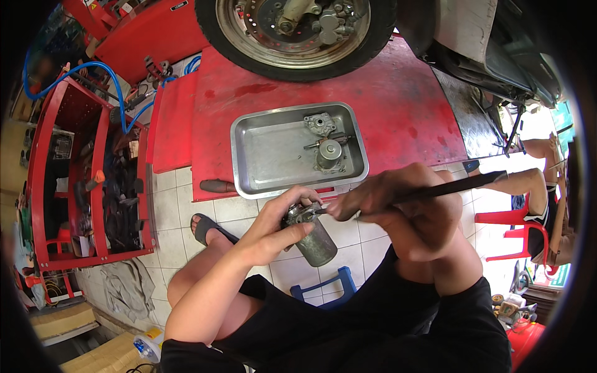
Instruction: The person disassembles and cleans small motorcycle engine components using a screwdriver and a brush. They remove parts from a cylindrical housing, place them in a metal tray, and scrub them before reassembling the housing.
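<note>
Over my lap, my left hand (273, 230) is wrapped round a grey cylindrical metal motor (318, 247), tilted with its geared or flanged end up toward the tray. My right hand (388, 199) grips a long, slim black tool (451, 186); its far part sticks out to the right. The tool's working end is at the top of the motor, but blur and my fingers hide its exact kind. Just beyond both hands, a steel tray (239, 155) holds a round metal cover (320, 124), a cylindrical metal part (329, 153) and small loose pieces.
A red platform (404, 105) carries the tray, a dark-handled tool (217, 186) and a motorcycle wheel (249, 59). Left stands a red tool cart (99, 180) with a blue hose (118, 93). A blue stool (347, 283) is below my hands. Another person sits right, by a red chair (513, 233).
</note>
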`<state>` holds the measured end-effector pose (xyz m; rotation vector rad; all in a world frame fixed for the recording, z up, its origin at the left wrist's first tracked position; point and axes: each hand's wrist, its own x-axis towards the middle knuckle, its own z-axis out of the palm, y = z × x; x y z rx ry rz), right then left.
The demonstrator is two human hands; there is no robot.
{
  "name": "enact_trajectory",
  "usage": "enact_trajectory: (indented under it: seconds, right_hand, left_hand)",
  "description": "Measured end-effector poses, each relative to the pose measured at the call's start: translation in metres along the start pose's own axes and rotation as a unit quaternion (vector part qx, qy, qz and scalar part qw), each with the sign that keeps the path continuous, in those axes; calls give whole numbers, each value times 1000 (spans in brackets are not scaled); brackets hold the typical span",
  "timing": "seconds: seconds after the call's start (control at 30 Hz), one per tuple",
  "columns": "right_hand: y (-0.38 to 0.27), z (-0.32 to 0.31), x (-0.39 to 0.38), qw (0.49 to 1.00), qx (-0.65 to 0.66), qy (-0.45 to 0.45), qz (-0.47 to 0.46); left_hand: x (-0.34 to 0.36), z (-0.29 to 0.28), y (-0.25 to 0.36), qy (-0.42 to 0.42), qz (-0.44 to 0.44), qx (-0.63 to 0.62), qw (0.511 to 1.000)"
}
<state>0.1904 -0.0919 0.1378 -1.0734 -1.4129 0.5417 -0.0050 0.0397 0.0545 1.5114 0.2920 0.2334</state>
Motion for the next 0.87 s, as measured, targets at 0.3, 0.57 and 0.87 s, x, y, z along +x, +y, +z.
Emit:
enact_trajectory:
  seconds: [0.3,0.57,0.87]
  right_hand:
    - [-12,12,8,997,-74,26,0]
    - [-19,-9,6,988,-146,-21,-33]
    - [-17,2,8,998,20,-40,47]
  left_hand:
    - [1,-1,2,-14,-9,-6,1000]
    - [0,-2,-3,-14,7,7,1000]
    - [0,-1,-3,-8,-33,-16,999]
